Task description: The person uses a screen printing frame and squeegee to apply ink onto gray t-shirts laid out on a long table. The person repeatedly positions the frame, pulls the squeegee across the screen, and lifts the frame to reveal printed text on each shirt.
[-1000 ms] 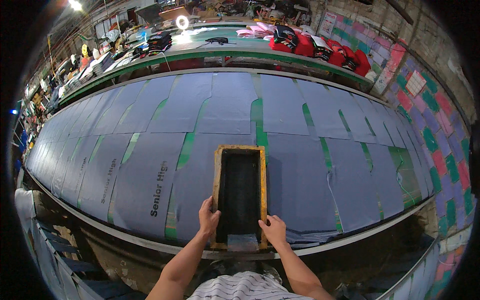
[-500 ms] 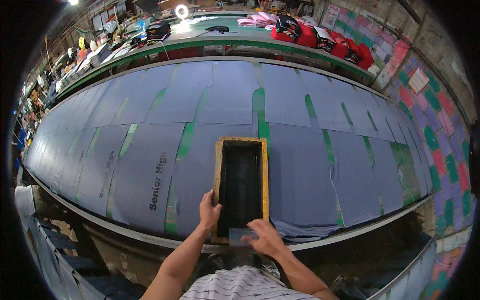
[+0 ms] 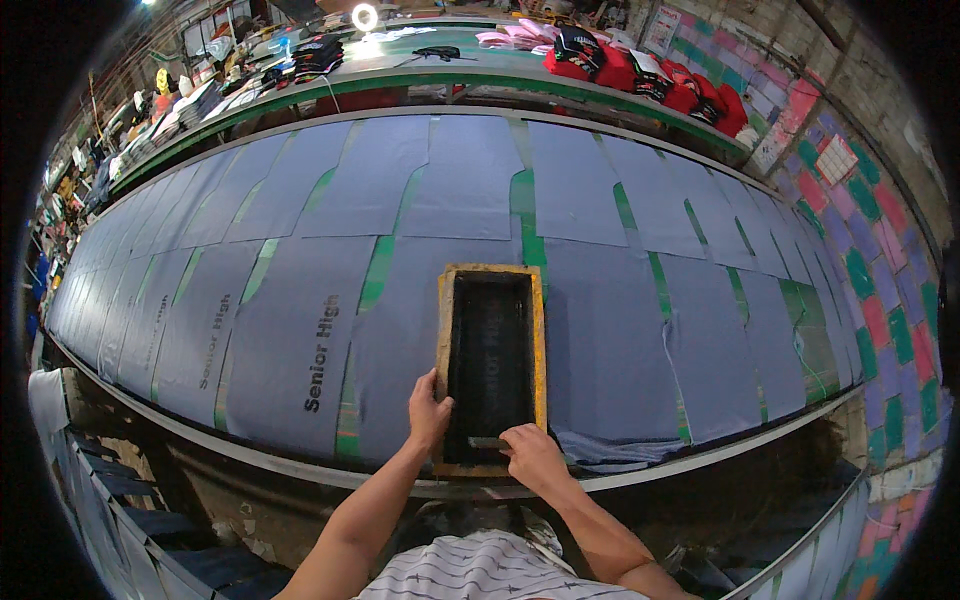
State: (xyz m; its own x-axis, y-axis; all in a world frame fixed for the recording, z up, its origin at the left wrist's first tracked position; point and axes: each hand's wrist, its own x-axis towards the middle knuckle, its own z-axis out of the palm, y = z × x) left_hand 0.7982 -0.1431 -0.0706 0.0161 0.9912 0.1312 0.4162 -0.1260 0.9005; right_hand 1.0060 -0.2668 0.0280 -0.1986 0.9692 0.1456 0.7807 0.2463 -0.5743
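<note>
A narrow screen-printing frame (image 3: 541, 350), its wooden rim stained yellow, lies on grey-blue fabric in front of me. Its mesh is dark, with faint lettering showing through. My left hand (image 3: 430, 410) grips the frame's left side near its lower end, fingers closed round the wood. At the near end, inside the rim, my right hand (image 3: 533, 455) pinches a small flat squeegee (image 3: 487, 442) that lies crosswise low over the mesh. Whether its edge touches the mesh, I cannot tell. Left of the frame, a fabric panel (image 3: 285, 330) bears dark printed lettering.
Several fabric panels cover the long table (image 3: 380, 262), green surface showing between them. Bunched fabric (image 3: 620, 452) lies at the near edge, right of the frame. Behind, a second table (image 3: 400, 72) carries red garments (image 3: 615, 72) and dark stacks (image 3: 317, 58). A painted brick wall (image 3: 870, 270) stands right.
My right hand has moved up and forward from the frame's near edge, bringing the squeegee inside the rim. Its fingers have closed more tightly. My left hand stays on the frame's left side.
</note>
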